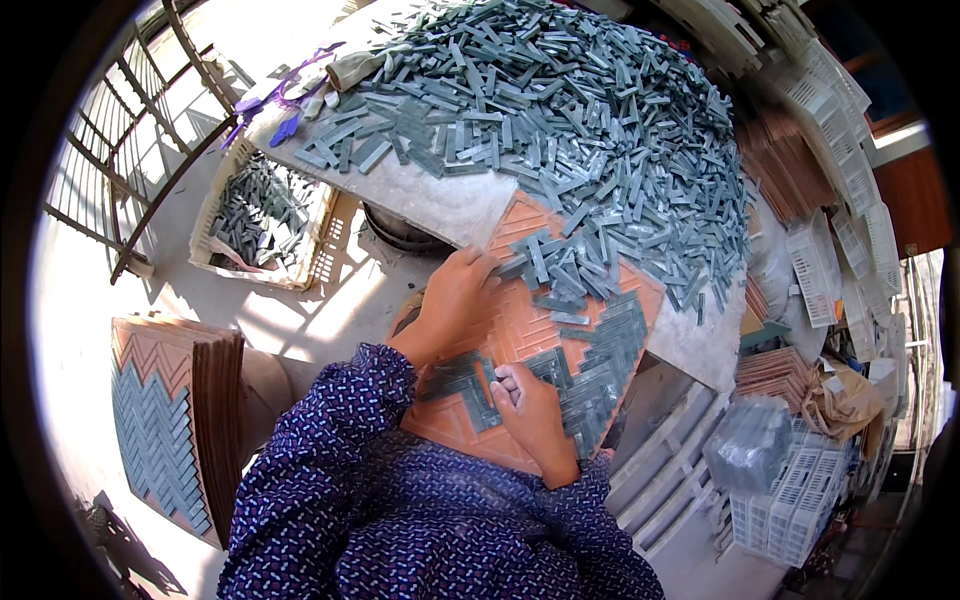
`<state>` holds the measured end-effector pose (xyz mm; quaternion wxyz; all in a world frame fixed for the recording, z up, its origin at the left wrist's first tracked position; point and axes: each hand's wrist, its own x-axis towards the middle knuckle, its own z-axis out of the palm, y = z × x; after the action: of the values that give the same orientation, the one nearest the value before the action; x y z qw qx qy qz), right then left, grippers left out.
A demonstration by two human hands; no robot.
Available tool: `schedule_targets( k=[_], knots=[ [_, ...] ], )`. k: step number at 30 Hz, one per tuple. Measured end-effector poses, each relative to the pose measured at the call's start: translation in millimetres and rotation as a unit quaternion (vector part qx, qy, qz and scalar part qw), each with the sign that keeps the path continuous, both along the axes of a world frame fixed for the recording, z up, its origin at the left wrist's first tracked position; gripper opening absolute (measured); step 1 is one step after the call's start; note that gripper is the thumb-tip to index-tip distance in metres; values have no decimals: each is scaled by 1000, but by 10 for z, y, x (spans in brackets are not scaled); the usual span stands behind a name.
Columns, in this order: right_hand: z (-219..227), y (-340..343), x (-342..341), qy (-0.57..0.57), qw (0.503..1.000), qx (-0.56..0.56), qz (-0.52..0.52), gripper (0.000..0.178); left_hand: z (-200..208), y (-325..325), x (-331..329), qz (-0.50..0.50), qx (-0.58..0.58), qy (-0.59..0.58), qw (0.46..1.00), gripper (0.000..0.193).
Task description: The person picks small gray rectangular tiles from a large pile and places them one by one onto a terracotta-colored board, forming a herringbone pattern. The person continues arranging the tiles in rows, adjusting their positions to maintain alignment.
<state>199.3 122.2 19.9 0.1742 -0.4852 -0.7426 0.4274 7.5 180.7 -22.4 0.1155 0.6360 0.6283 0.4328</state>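
In front of me lies an orange grooved tray (525, 318) with a herringbone pattern, partly filled with grey-green stone strips (610, 365). Over its upper left part is my left hand (460, 295), fingers bent together beside loose strips (560, 260); what is between the fingertips, if anything, is hidden. My right hand (533, 410) is curled low over the tray's middle, thumb and fingers pinched next to the laid strips. I cannot make out what it holds. A large heap of strips (560, 110) spreads over the table beyond and runs onto the tray's far edge.
At left stands a stack of orange trays (215, 420), its top one filled with strips. A cream crate (205, 240) of strips sits on the floor near a metal railing (110, 150). Gloves (355, 68) lie on the table (440, 205). White crates (785, 510) stand at right.
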Motion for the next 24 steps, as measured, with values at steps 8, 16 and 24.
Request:
schedule_targets(
  k=[8,16,24],
  knots=[
    [-53,39,-46,-38,993,95,58,11,75,-76,-40,33,-49,-140,988,21],
    [-29,-28,-140,-18,987,156,17,12,-1,-973,-223,44,-208,-404,890,21],
    [-43,115,-6,21,992,99,69,22,100,-1098,-71,30,-185,-247,951,17]
  ],
)
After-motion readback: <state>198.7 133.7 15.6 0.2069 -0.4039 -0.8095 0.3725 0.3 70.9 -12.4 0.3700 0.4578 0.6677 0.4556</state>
